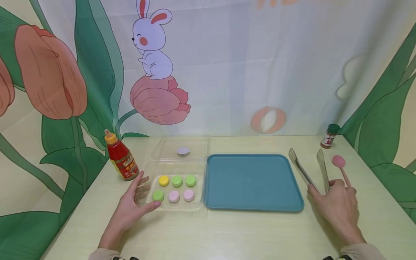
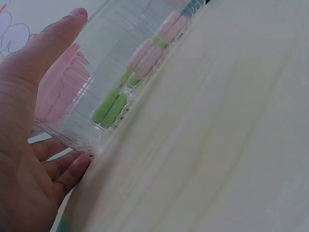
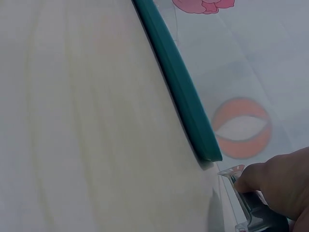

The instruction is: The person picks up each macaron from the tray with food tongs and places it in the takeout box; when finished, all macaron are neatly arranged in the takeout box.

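Note:
My left hand is at the near left corner of a clear plastic box, its thumb stretched along the front and its fingers spread by the left side. Inside the box sit several macarons: one yellow, some green and two pink. The box's lid is folded back, with a pale round sticker on it. My right hand holds metal tongs low at the right, their tips apart and pointing away. In the right wrist view, the tongs lie under my thumb.
Between the hands lies a blue-green tray, right against the box. Left of the box stands a red sauce bottle. Beyond my right hand are a pink spoon and a green-capped spice jar. A printed curtain hangs behind the table.

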The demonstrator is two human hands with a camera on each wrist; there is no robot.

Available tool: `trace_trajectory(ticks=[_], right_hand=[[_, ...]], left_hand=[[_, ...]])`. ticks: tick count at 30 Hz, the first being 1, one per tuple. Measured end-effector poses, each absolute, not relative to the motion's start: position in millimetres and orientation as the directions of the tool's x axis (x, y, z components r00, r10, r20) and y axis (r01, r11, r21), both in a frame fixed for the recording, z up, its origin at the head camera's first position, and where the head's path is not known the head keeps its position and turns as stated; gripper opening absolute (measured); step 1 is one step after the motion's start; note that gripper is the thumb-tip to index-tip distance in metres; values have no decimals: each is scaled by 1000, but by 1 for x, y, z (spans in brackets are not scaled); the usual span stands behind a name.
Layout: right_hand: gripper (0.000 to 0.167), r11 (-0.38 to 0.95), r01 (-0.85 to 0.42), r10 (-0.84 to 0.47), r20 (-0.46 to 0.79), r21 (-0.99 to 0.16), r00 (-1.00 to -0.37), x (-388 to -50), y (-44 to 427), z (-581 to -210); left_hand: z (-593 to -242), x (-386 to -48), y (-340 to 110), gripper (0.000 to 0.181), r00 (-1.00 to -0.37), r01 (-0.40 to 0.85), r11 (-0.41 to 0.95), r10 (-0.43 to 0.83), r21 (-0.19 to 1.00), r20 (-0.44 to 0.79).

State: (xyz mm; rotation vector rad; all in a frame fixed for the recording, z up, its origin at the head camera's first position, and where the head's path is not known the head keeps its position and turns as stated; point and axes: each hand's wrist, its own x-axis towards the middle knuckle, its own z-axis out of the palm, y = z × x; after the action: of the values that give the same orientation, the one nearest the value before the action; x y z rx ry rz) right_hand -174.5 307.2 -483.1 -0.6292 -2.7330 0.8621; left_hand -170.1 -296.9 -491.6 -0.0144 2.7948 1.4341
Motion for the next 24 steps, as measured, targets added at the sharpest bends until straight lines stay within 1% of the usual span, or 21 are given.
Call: trace_trajectory(ticks=[4, 9, 12, 15, 18, 20, 22, 24], right_hand=[[83, 751, 330, 440, 61, -572, -896, -174, 310, -484], [86, 759, 343, 423, 18, -553, -906, -173, 313, -483], [90, 767, 346, 413, 3, -540, -911, -172, 313, -482], [99, 778, 337, 401, 5, -530, -916, -171, 313, -480], [107, 781, 324, 398, 26, -534, -917, -169, 310, -474], [106, 779, 300, 400, 68, -550, -914, -168, 305, -470], [101, 778, 257, 394, 127, -574, -910, -168, 298, -465], [94, 778, 177, 366, 207, -603, -907, -170, 290, -462]], left_hand=[[-492, -170, -297, 130, -1000, -9, 579, -8, 815, -6], [-492, -170, -297, 130, -1000, -9, 578, -7, 816, -7], [-492, -171, -297, 130, -1000, -9, 578, -7, 816, -5], [-491, -171, -297, 130, -1000, -11, 580, -9, 815, -8], [-490, -170, -296, 130, -1000, -15, 578, -11, 816, -10], [-490, -170, -296, 130, -1000, -16, 576, -11, 817, -11], [-490, -170, -296, 129, -1000, -15, 576, -8, 817, -12], [-490, -170, -296, 128, -1000, -9, 585, -2, 811, -10]])
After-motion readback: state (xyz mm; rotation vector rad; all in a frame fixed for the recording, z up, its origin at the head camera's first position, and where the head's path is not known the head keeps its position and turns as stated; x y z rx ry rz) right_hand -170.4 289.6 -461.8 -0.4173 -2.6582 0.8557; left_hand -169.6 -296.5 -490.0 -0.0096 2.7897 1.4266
